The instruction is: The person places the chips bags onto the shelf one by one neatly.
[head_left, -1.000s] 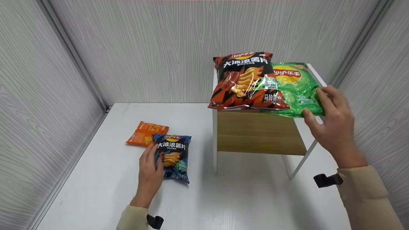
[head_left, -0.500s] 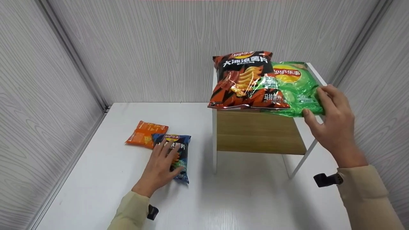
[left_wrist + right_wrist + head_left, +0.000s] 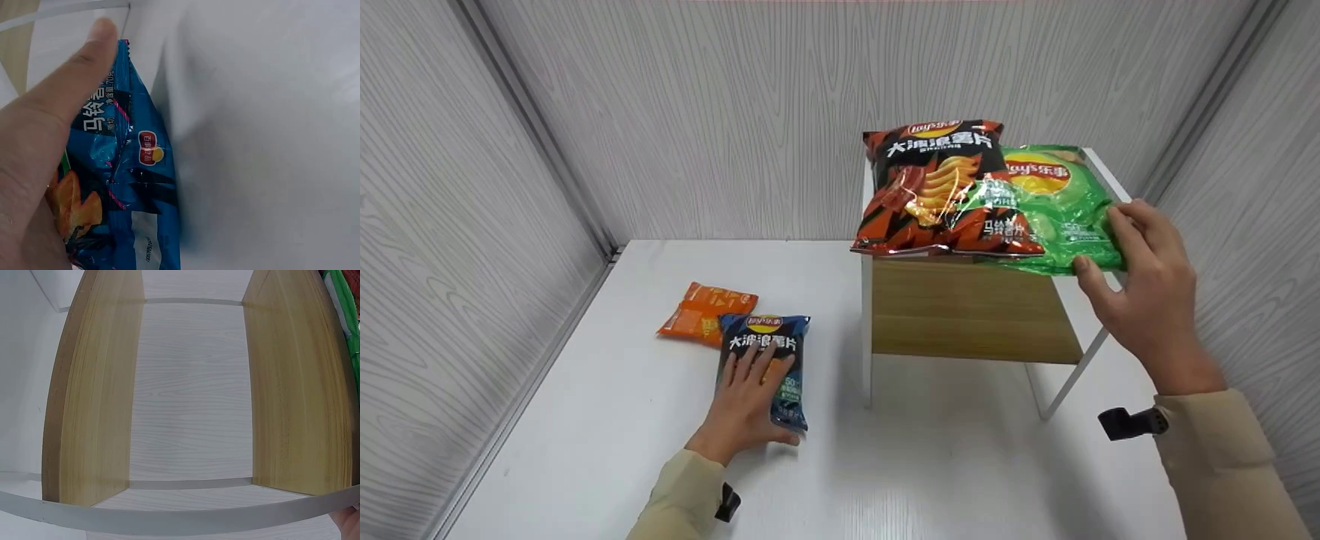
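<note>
A blue potato chip bag (image 3: 793, 330) lies face up on the white table. My left hand (image 3: 746, 409) rests on its lower part with fingers spread, and the thumb points out past its bottom edge. In the left wrist view the blue bag's side and bottom seam show beside the thumb. A green potato chip bag (image 3: 1076, 210) lies on top of the shelf rack at the right. My right hand (image 3: 1147, 285) holds its lower right corner between thumb and fingers. A black-and-red potato chip bag (image 3: 937, 180) overlaps the green bag's left part.
An orange snack bag (image 3: 701, 311) lies on the table, partly under or behind the blue bag's upper left corner. The rack has a lower wooden shelf (image 3: 967, 311) and a white metal frame (image 3: 866, 337). Wood-grain panels (image 3: 720, 112) enclose the table.
My left hand has moved from the blue bag's left edge onto its face, then down toward its bottom, with the fingers spread. My right hand and the bags stay about where they were.
</note>
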{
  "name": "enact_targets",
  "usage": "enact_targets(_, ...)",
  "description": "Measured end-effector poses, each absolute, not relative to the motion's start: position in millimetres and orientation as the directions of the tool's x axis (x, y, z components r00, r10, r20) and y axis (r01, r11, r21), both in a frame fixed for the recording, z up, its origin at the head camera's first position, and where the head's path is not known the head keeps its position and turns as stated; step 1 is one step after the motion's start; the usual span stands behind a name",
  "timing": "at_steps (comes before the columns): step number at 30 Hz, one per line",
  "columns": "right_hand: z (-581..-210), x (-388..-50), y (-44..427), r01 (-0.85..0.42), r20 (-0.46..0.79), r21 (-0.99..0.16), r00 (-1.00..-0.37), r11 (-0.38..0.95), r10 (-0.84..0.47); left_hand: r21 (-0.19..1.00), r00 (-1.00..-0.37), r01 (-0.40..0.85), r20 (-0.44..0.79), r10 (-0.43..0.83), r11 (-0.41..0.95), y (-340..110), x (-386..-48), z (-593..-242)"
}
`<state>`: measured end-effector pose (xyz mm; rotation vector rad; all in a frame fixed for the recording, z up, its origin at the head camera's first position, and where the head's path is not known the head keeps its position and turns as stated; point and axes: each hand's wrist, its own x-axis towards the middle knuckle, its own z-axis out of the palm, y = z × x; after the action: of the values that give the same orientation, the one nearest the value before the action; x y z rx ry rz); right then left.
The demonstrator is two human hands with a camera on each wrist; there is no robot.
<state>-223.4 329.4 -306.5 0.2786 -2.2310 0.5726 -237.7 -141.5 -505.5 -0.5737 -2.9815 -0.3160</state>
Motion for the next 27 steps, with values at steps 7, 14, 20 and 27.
enact_targets(7, -308, -223, 328, -0.372, 0.748, -0.312, -0.663, 0.874, -0.015, 0.084, -0.924, 0.361, 0.165, 0.344, 0.929, -141, -238, -519)
enact_targets(14, -308, -224, 328, -0.378, 0.754, -0.312, -0.657, 0.871, -0.015, 0.029, -0.93, 0.324, 0.193, 0.313, 0.945, -139, -239, -526)
enact_targets(20, -306, -224, 328, -0.384, 0.759, -0.307, -0.651, 0.871, -0.019, 0.034, -0.934, 0.313, 0.196, 0.3, 0.949, -138, -237, -525)
enact_targets(27, -307, -224, 330, -0.38, 0.758, -0.315, -0.652, 0.87, -0.01, 0.006, -0.919, 0.339, 0.216, 0.33, 0.941, -137, -237, -527)
